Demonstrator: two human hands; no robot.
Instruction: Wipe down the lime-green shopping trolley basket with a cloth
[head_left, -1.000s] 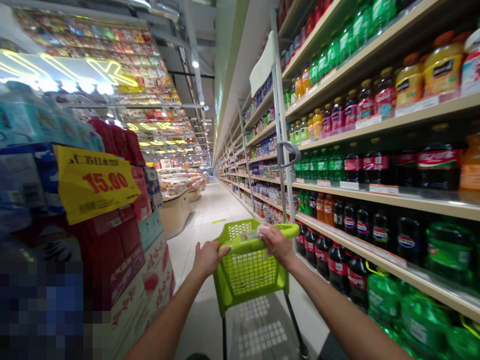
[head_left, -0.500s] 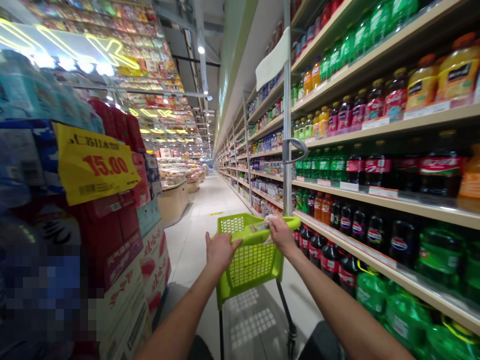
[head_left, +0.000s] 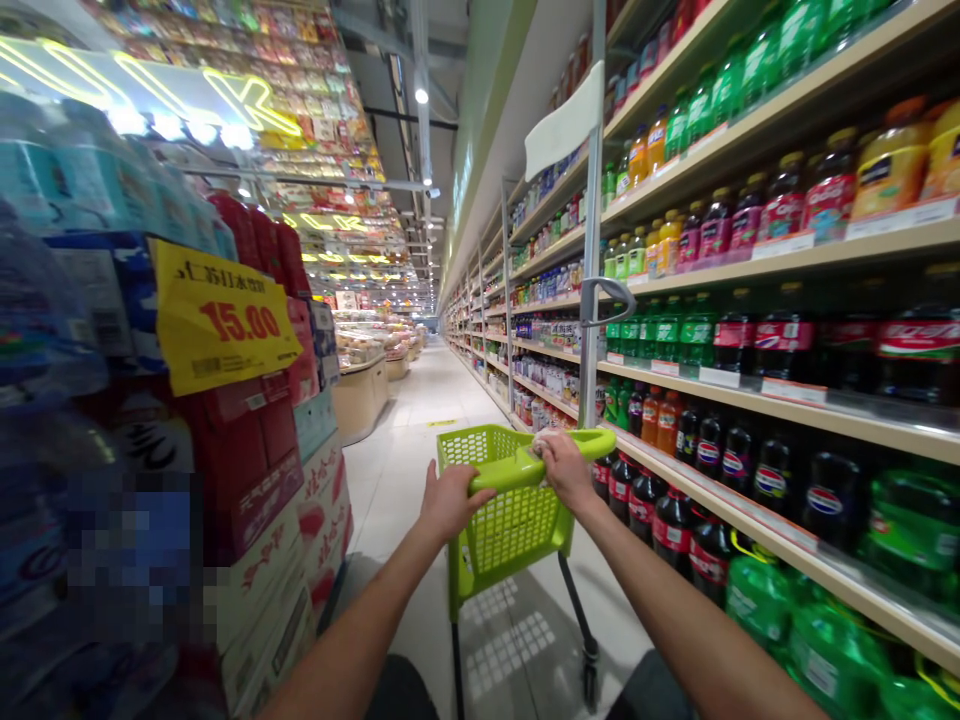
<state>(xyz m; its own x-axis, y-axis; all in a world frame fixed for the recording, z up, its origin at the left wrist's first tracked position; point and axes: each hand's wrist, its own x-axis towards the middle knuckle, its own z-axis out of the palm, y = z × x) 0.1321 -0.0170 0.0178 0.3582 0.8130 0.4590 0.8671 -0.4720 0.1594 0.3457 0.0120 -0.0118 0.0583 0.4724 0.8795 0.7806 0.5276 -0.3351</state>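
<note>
The cart (head_left: 517,540) stood in the aisle (head_left: 409,410), the right end of its handle (head_left: 504,474) near shelved bottles (head_left: 670,530). The left hand (head_left: 450,502) curled over the handle; the right hand (head_left: 567,470) gripped it across a pale wad (head_left: 537,449) — uneven pressure or slippage risked a swerve into stock.

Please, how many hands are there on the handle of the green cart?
2: the left hand at the handle's left end, the right hand farther right, with something white at its fingers. Some fingers are hidden, but no third hand shows.
</note>
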